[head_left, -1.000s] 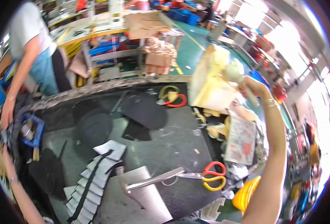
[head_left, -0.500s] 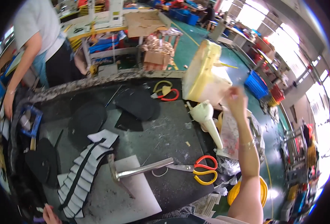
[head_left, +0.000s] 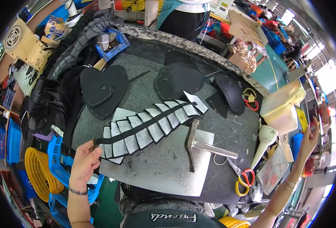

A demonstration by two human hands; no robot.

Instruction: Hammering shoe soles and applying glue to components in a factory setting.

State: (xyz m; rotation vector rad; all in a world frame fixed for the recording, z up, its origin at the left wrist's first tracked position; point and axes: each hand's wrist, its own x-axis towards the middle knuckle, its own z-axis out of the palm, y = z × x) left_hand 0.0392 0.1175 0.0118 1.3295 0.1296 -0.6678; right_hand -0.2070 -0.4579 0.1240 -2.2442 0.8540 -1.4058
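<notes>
My left hand (head_left: 86, 163) is closed in a pinch on the near left end of a strip of overlapping pale grey, black-edged pieces (head_left: 137, 133) joined along a black band. The strip runs up and right across the table. My right hand (head_left: 309, 140) is raised at the far right, fingers stretched and apart, near a yellowed plastic container (head_left: 284, 108); nothing shows clearly in it. Between the hands, a metal hammer (head_left: 213, 149) rests on a white sheet (head_left: 168, 163). Scissors (head_left: 242, 178) with red and yellow handles lie to its right.
Black cut pieces (head_left: 105, 89) lie along the table's far side, with a second pair of scissors (head_left: 250, 100). A white funnel-shaped vessel (head_left: 265, 142) stands at the right edge. Blue (head_left: 57, 152) and yellow baskets (head_left: 40, 174) sit at left. Across the table stands another person (head_left: 185, 19).
The view has swung left. My left hand has come fully into view, pinching the strip's end; the strip appears farther from the lower edge. My right hand stays raised near the container.
</notes>
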